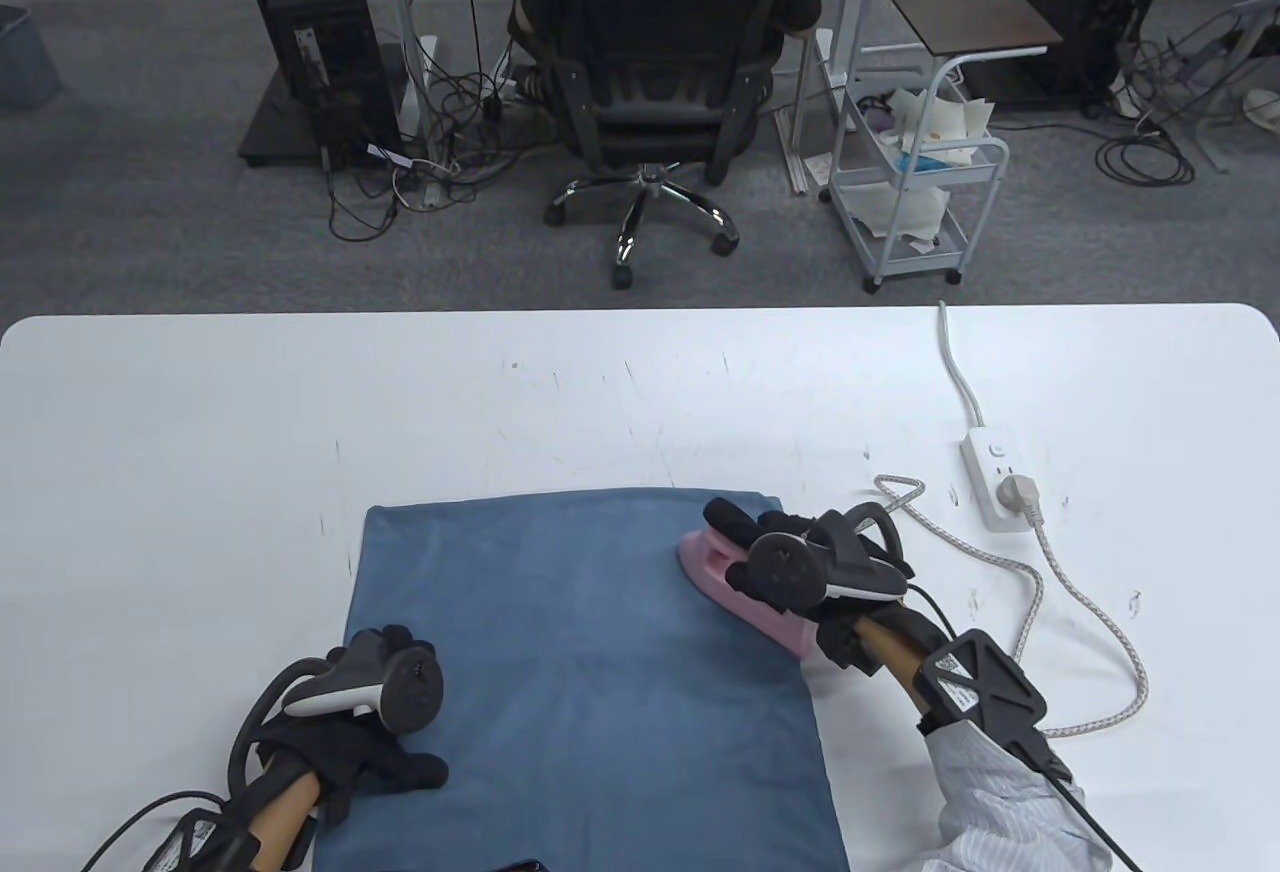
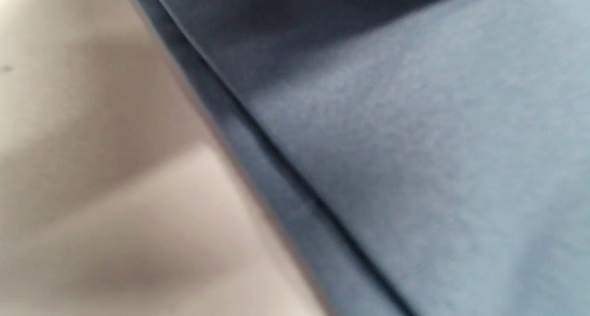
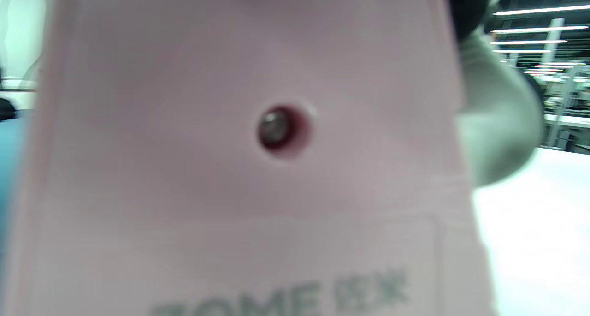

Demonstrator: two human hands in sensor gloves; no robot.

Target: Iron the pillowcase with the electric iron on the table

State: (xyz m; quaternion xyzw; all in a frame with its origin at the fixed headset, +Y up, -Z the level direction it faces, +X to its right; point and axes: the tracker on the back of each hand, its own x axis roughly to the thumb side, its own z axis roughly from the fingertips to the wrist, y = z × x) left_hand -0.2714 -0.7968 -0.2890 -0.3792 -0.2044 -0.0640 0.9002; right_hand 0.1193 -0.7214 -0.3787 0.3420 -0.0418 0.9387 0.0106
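Pillowcase (image 1: 590,662) is what I'm working over: a blue rectangle of soft, matte cloth lying flat on the white table (image 1: 200,432), its near end running off the bottom of the table view. From my left wrist view the weave looks fine and faintly fuzzy, with a folded hem running diagonally against the pale tabletop (that view is blurred, so I can't read more). My left hand (image 1: 350,732) rests on the cloth's left edge, near the near corner, fingers spread flat and gripping nothing. My right hand (image 1: 800,562) is wrapped around the handle of the electric iron (image 1: 735,592), a smooth pink plastic body with a pointed nose, sitting on the pillowcase's far right corner with its nose aimed toward the cloth's middle. In my right wrist view the iron's pink shell fills the frame, with a small round recessed hole and grey lettering low down. A braided cord (image 1: 1080,602) loops across the table right of the cloth to a white power strip (image 1: 995,477), where a plug sits in a socket. Left of and beyond the cloth lies bare, faintly scuffed tabletop; the cord's loop lies close to the right edge of the pillowcase.
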